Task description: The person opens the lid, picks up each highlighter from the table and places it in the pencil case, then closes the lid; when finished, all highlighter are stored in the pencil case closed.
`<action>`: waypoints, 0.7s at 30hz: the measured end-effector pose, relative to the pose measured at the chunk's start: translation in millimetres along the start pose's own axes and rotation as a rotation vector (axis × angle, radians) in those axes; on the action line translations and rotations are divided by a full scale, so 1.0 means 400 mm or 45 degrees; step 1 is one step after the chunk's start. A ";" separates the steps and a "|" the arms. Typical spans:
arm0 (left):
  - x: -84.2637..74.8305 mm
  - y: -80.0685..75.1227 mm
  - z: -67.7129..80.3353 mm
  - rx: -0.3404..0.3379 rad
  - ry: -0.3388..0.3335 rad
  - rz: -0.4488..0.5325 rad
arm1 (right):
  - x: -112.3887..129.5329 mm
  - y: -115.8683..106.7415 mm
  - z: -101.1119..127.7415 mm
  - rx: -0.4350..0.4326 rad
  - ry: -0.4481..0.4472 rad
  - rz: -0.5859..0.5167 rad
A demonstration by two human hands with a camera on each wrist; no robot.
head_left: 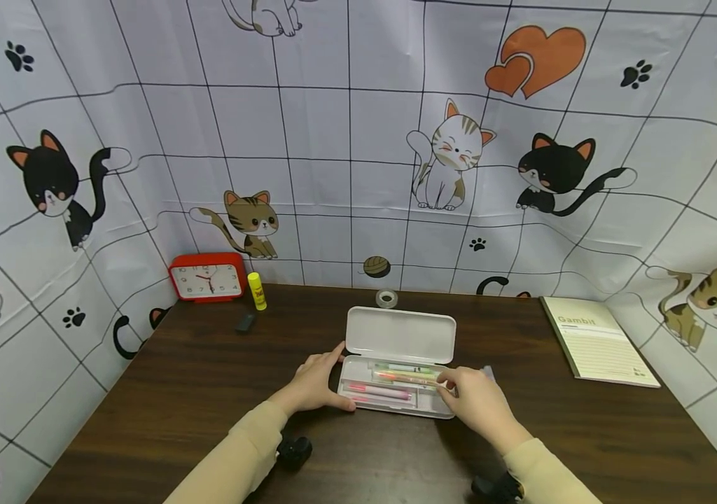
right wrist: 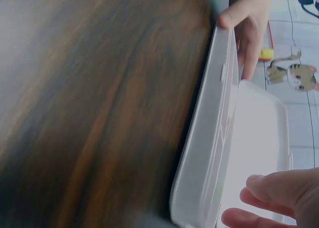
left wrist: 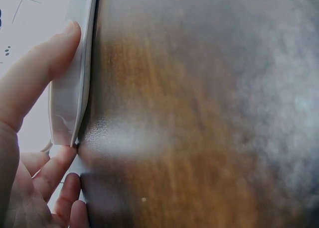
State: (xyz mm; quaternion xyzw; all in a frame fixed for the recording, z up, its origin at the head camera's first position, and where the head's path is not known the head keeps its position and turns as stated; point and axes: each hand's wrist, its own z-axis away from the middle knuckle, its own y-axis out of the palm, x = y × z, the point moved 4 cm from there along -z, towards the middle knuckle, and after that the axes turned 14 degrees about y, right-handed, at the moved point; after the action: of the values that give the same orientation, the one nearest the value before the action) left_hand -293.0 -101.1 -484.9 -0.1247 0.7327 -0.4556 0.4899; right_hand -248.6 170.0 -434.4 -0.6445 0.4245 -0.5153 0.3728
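Observation:
A white pencil case lies with its lid raised on the dark wooden table. My left hand grips its left end; in the left wrist view the thumb presses the front wall while fingers bend about the end. Inside the case are a pink pen, an orange pen and a green pen. Over the right part of the case, my right hand has its fingertips by the pens' right ends. The right wrist view shows those fingertips apart, with nothing visible between them.
A roll of tape is behind the case. At the back left stand a red clock and a yellow glue stick, with a small dark block in front. A notepad lies at right. Printed cloth walls border the table.

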 end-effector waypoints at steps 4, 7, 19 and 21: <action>0.001 0.002 0.000 -0.007 -0.001 0.000 | -0.033 -0.008 0.004 0.025 0.057 -0.015; 0.002 0.002 -0.001 -0.010 -0.005 0.003 | -0.058 -0.016 0.005 0.020 0.075 -0.035; 0.003 0.001 -0.001 -0.017 -0.017 0.010 | -0.162 -0.042 0.009 0.024 0.181 -0.066; 0.004 -0.001 -0.002 -0.011 -0.021 0.008 | -0.176 -0.046 0.009 0.027 0.205 -0.080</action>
State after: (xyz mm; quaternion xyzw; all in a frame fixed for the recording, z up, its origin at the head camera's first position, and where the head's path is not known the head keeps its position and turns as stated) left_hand -294.6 -101.6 -485.4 -0.1283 0.7309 -0.4501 0.4968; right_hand -249.8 242.4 -442.5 -0.6101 0.4271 -0.5813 0.3279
